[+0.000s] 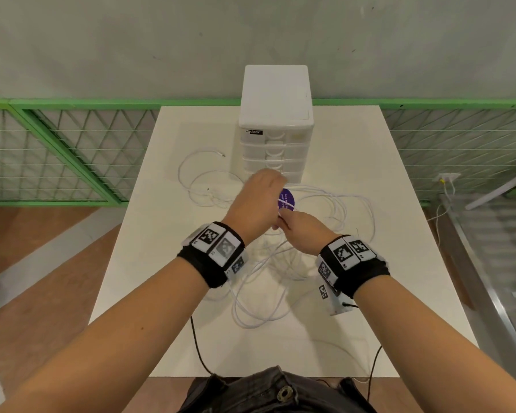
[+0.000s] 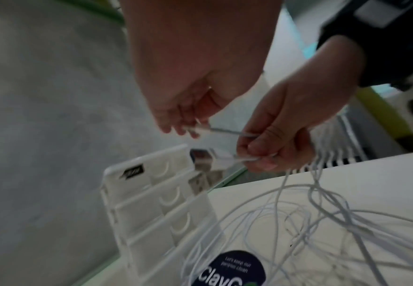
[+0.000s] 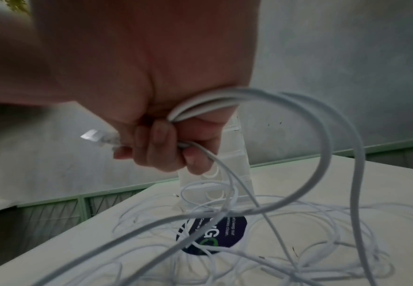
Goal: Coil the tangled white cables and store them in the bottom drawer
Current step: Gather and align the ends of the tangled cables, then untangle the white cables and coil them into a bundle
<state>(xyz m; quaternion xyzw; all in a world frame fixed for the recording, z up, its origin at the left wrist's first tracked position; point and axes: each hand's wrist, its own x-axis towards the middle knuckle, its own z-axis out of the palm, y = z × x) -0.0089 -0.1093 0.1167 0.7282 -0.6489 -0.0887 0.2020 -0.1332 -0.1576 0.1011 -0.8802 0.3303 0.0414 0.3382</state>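
Observation:
Tangled white cables [image 1: 259,293] sprawl in loose loops over the white table [image 1: 355,338], in front of a white drawer unit [image 1: 276,114] whose drawers all look pushed in. My right hand [image 1: 289,222] is held above the tangle as a fist. In the right wrist view the right hand [image 3: 156,149] grips a bundle of cable strands [image 3: 310,154], with a connector [image 3: 97,138] sticking out of it. My left hand [image 2: 190,129] pinches a short stretch of the same cable [image 2: 224,132] just left of the right hand [image 2: 261,154]. The left hand [image 1: 268,186] partly hides the bottom drawer.
A round purple sticker [image 1: 288,199] lies on the table under the cables. One cable end [image 1: 222,155] lies left of the drawer unit. Green mesh fencing [image 1: 72,150] runs behind the table. At the far right are a wall socket [image 1: 446,176] and metal framing.

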